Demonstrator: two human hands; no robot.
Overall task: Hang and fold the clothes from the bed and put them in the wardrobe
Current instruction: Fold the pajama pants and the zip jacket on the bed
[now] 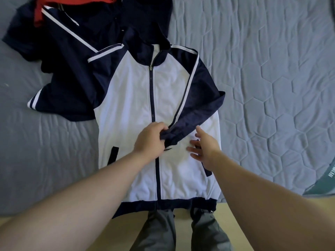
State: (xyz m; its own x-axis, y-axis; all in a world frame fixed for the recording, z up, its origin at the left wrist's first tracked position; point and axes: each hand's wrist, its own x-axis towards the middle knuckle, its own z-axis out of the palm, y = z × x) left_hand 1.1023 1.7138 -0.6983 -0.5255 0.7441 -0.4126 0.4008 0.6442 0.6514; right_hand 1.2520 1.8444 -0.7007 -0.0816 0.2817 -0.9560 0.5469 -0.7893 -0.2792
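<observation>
A white track jacket [130,98] with navy sleeves, collar and hem lies face up and zipped on the grey quilted bed [272,78]. Its right navy sleeve [197,105] is folded diagonally across the chest. My left hand [149,140] grips the cuff end of that sleeve near the zip. My right hand [203,144] hovers just right of the cuff, fingers spread over the white front, holding nothing. The jacket's other sleeve [72,91] spreads out to the left.
More navy clothing with white stripes [76,28] lies piled behind the jacket, with a red garment [41,9] at the top left. The bed's front edge runs along the bottom, above a pale floor and my grey trousers [163,230]. A dark green object [324,178] sits at the right edge.
</observation>
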